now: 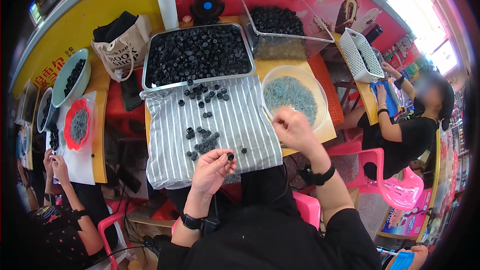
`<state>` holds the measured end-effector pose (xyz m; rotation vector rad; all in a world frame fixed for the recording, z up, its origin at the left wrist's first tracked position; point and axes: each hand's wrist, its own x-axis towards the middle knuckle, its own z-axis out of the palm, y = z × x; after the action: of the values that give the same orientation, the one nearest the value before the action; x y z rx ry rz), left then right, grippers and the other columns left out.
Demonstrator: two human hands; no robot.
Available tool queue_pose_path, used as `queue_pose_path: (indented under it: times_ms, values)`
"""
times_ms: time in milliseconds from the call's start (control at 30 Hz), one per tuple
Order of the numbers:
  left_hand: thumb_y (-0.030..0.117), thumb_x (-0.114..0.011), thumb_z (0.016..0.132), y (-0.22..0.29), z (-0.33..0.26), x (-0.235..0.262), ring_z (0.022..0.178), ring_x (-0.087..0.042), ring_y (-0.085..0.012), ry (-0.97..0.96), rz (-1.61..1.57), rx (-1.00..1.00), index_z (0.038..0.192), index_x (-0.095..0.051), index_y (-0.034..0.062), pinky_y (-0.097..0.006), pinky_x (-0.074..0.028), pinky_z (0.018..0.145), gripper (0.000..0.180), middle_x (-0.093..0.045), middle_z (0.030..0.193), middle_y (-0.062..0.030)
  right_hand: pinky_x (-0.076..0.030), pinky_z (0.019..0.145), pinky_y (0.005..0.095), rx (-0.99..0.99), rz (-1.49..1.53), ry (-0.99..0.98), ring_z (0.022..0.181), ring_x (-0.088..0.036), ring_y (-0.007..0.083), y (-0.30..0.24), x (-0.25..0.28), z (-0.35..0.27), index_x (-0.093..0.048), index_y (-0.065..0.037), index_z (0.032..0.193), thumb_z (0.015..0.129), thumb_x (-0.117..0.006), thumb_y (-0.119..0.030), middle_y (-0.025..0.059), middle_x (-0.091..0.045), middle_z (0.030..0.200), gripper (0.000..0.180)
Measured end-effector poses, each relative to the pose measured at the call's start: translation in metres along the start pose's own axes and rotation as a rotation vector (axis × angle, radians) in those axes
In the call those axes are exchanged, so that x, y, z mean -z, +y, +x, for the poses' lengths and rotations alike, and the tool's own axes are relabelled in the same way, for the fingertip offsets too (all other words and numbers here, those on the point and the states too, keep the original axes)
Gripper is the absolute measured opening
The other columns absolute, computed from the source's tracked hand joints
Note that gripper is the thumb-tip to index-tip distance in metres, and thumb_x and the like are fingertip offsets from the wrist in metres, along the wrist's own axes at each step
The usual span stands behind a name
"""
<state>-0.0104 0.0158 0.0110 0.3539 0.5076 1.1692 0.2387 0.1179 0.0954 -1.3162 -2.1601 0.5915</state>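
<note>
My left hand [212,171] pinches a small black round cap [230,156] between thumb and fingertips, above the near part of a grey-and-white striped cloth [250,115]. My right hand [296,129] is at the near left rim of a round bowl [324,101] filled with fine grey-blue pieces [290,95]. Its fingers are curled together; whatever they hold, if anything, is too small to make out. Loose black caps [205,142] lie in a cluster beyond my left hand, and others [202,94] lie nearer the tray. A single cap [244,150] sits apart to the right.
A metal tray [146,75] heaped with black caps stands at the back. Behind it are a white bottle [167,7] and a small fan [207,7]. A clear bin [280,47] stands back right, a canvas bag [122,50] back left. Other people work at both sides.
</note>
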Motion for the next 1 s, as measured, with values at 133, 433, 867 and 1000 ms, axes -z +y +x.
queue_pose_path:
  times_ms: [133, 433, 867, 1000]
  values:
    - [0.011, -0.057, 0.098, 0.000, 0.001, 0.000, 0.082, -0.066, -0.0200, 0.003, -0.002, -0.002, 0.111, -0.063, -0.0036, -0.028, -0.053, 0.069, 0.021, -0.067, 0.095, -0.0137, -0.049, 0.065, 0.0434, 0.166, -0.145, 0.057, 0.076, -0.062, 0.0363, -0.020, -0.036, -0.015, -0.062, -0.002, 0.088, 0.077, -0.061, -0.003, 0.0151, -0.060, 0.082, 0.011]
    - [0.012, -0.058, 0.098, -0.001, 0.000, 0.002, 0.082, -0.067, -0.0185, -0.032, -0.016, -0.021, 0.115, -0.063, -0.0039, -0.028, -0.054, 0.070, 0.024, -0.069, 0.097, -0.0145, -0.048, 0.064, 0.0393, 0.028, 0.100, 0.077, 0.074, -0.061, 0.0346, -0.005, -0.046, -0.036, -0.065, 0.000, 0.088, 0.077, -0.059, 0.005, 0.0155, -0.060, 0.081, 0.014]
    - [0.011, -0.057, 0.098, -0.001, -0.001, -0.001, 0.082, -0.066, -0.0195, -0.005, -0.005, -0.018, 0.113, -0.063, -0.0033, -0.028, -0.054, 0.069, 0.021, -0.067, 0.096, -0.0135, -0.047, 0.062, 0.0366, 0.179, -0.148, 0.088, 0.073, -0.059, 0.0286, -0.014, -0.058, -0.060, -0.063, 0.000, 0.082, 0.077, -0.066, 0.003, 0.0115, -0.056, 0.080, 0.007]
    - [0.011, -0.057, 0.098, -0.001, -0.001, -0.001, 0.082, -0.066, -0.0195, -0.005, 0.000, -0.021, 0.113, -0.063, -0.0032, -0.028, -0.054, 0.069, 0.022, -0.067, 0.096, -0.0135, -0.045, 0.059, 0.0335, -0.015, 0.277, 0.068, 0.066, -0.057, 0.0272, -0.020, -0.061, -0.056, -0.062, 0.001, 0.082, 0.077, -0.063, 0.008, 0.0119, -0.057, 0.078, 0.009]
